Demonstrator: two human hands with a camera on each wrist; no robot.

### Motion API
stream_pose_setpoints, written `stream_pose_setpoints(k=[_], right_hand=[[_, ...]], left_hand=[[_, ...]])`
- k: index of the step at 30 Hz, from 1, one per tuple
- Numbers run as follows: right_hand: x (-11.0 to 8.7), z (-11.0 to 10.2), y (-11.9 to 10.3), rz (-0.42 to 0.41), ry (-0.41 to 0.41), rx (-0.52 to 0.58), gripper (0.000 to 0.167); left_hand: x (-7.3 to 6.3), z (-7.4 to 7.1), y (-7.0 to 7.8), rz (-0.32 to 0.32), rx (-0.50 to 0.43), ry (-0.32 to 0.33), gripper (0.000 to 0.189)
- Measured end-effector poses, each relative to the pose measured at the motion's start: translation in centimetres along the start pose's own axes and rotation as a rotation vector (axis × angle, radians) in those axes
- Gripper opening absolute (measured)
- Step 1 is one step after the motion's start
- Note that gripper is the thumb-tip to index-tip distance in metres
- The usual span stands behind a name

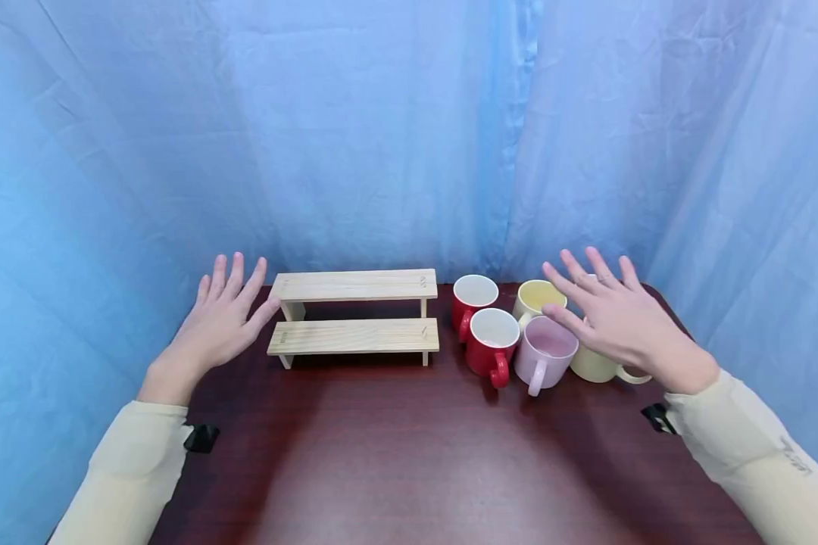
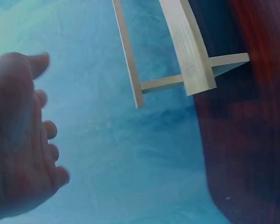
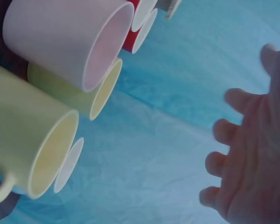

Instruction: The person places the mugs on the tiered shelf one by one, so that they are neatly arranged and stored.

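My left hand (image 1: 220, 325) hovers with its fingers spread, just left of a two-step wooden stand (image 1: 353, 336), and holds nothing. On the other side, my right hand (image 1: 620, 322) is held over the mugs, its fingers spread and grasping nothing. Beneath and beside it stand a lilac mug (image 1: 545, 362), a pale yellow mug (image 1: 591, 366) partly covered by the hand, and another yellow mug (image 1: 526, 303) behind. Two red mugs, one at the back (image 1: 458, 310) and one nearer (image 1: 482, 356), stand left of these. In the right wrist view a further white-lined rim (image 3: 69, 165) shows behind the front yellow mug.
All the mugs stand upright on a dark reddish-brown table (image 1: 409, 454), between the stand and the right side. Blue curtain cloth (image 1: 382, 136) hangs behind the table and along both sides. The table's rounded back corner (image 2: 212, 200) shows in the left wrist view.
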State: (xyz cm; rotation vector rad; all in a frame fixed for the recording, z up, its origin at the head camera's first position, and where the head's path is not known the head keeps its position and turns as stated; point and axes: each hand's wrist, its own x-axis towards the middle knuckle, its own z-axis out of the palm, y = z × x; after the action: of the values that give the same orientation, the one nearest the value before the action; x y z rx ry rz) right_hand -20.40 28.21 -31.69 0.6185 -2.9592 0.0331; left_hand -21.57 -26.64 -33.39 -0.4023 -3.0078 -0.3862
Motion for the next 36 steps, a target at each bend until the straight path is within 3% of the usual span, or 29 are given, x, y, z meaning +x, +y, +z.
stream_pose_setpoints(k=[4,7,9,16,19,25,32,36], right_hand=[[-2.0,-0.4,0.8,0.027,0.084,0.231,0.086],[-3.9,-0.4,1.1,0.075,0.131,0.430,0.103],[-5.0,0.1,1.6,0.107,0.171,0.506,0.106],[-8.1,4.3,6.0,0.227,0.291,0.597,0.081],[-9.0,6.2,7.8,0.292,0.262,0.669,0.075],[-9.9,9.5,10.4,0.305,0.166,0.895,0.071],[-10.3,11.0,12.0,0.325,0.020,1.047,0.057],[-10.4,11.7,12.5,0.316,-0.048,1.182,0.033]], left_hand=[[-0.3,0.8,-1.2,-0.030,-0.200,-0.043,0.088],[-0.6,2.4,-2.6,-0.055,-0.317,-0.062,0.095],[-0.8,3.7,-3.5,-0.072,-0.381,-0.076,0.097],[-0.7,7.9,-4.8,-0.101,-0.586,-0.142,0.099],[-0.5,8.8,-4.8,-0.106,-0.637,-0.164,0.095],[-0.1,9.9,-5.1,-0.124,-0.600,-0.175,0.085],[0.5,10.7,-5.3,-0.148,-0.616,-0.183,0.078],[0.6,10.8,-5.3,-0.168,-0.647,-0.172,0.077]])
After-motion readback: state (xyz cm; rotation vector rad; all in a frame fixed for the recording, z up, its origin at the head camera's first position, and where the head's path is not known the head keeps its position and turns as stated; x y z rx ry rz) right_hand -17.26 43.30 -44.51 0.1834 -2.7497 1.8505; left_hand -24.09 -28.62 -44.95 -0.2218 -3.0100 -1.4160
